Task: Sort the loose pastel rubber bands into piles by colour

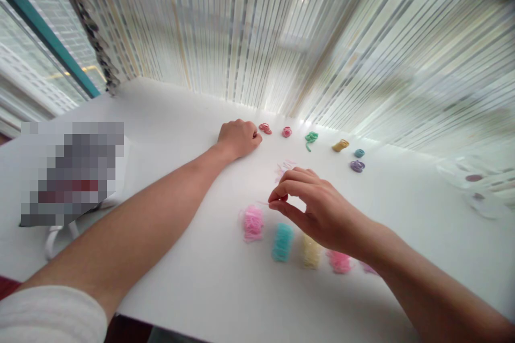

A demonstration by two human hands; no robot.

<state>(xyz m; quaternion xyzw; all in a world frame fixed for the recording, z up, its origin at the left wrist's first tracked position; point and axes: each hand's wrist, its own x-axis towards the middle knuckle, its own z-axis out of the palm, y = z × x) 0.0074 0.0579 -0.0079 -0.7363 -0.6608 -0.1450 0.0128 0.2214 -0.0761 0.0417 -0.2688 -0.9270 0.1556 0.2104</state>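
Note:
My right hand hovers over the white table with thumb and forefinger pinched on a thin pale pink strand. Just beyond it lies a small scatter of pale pink and lilac strands. In front are a pink bundle of strands, a turquoise one, a yellow one and a coral one; a purple bundle is partly behind my right forearm. My left hand rests closed on the table beside a red coil; its inside is hidden.
A back row holds a rosy coil, a green one, a mustard one, a blue one and a purple one. Strip blinds edge the table. A pixelated object and a white cable lie left.

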